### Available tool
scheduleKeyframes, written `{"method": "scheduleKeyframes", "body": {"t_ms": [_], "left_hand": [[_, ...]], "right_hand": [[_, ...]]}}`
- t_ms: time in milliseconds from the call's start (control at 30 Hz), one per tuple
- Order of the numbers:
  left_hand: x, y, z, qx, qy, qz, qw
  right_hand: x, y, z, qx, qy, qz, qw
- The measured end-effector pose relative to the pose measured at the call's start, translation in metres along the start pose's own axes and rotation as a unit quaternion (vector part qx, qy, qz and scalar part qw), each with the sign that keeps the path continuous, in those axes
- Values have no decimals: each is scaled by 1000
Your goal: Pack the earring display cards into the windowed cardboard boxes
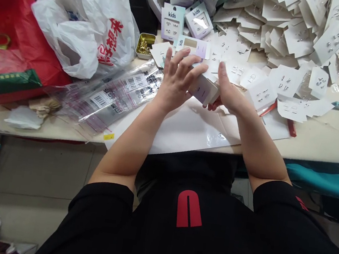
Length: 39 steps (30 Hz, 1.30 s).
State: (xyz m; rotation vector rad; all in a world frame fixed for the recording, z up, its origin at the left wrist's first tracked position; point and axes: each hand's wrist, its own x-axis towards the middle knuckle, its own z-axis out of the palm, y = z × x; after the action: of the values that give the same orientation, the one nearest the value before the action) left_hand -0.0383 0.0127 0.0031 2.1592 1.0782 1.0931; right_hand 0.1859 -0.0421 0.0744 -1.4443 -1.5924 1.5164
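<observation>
Between my two hands is a small white-and-lilac earring box (205, 91), tilted above the table. My left hand (178, 77) has its fingers curled over the box's top and left side. On the opposite side, my right hand (229, 92) grips the right end, thumb raised and fingertips underneath. Part of the box is hidden by my fingers. Just behind lies another "kids" box (202, 49) with a window. White earring cards (237, 69) bearing small metal earrings spread beyond my right hand. A white sheet (184, 133) lies under both hands.
Clear printed plastic bags (107, 97) and a white carrier bag (90, 15) are at left, beside a red bag (14, 38). A small tin (145, 46) holds gold-coloured pieces. Heaped cards (274, 28) cover the back right. A red tool-like object (291, 128) lies at right.
</observation>
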Motion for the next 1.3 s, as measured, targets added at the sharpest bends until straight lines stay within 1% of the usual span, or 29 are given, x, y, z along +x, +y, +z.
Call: {"method": "scheduleKeyframes", "body": {"t_ms": [67, 133, 167, 233, 267, 300, 367, 433, 500, 600, 700, 867, 933, 1033, 1133, 1233, 1300], "left_hand": [[-1, 2, -2, -4, 13, -10, 1000], [-1, 3, -6, 0, 51, -9, 999], [-1, 3, -9, 8, 71, -3, 997], [-1, 3, -13, 27, 102, 15, 994], [-2, 4, -14, 34, 109, 19, 993], [-2, 5, -15, 37, 108, 20, 993], [-3, 8, -16, 35, 96, 15, 995], [-3, 10, -17, 36, 80, 17, 996], [-4, 9, -16, 47, 78, 31, 995], [-4, 2, -10, 58, 66, 52, 995], [-3, -8, -2, 52, 47, 65, 995], [-2, -16, 5, 48, 40, 87, 994], [-3, -15, 5, 42, 35, 92, 994], [-6, -8, 5, 11, 27, 71, 997], [-8, 0, 7, -62, 6, 26, 998], [-8, 4, 9, -133, -15, 1, 991], [-8, 5, 8, -151, -31, -5, 988]], "right_hand": [[3, 1, -2, 34, -11, -14, 999], [5, 2, -6, 55, -2, -64, 996], [7, 2, -9, 51, 19, -100, 994], [10, 4, -12, 30, 79, -175, 981], [12, 5, -13, 21, 99, -206, 973], [14, 7, -13, 15, 106, -228, 968], [19, 11, -11, 18, 95, -247, 964], [24, 15, -8, 28, 83, -249, 965], [27, 17, -5, 37, 80, -238, 967], [29, 19, 0, 48, 71, -225, 971], [33, 24, 6, 55, 56, -234, 969], [38, 34, 9, 30, 99, -261, 960], [37, 33, 10, 26, 94, -255, 962], [28, 25, 13, 41, 67, -236, 969], [15, 12, 17, 41, 44, -197, 979], [5, 4, 19, 33, 44, -177, 983], [4, 3, 20, 26, 51, -177, 983]]}}
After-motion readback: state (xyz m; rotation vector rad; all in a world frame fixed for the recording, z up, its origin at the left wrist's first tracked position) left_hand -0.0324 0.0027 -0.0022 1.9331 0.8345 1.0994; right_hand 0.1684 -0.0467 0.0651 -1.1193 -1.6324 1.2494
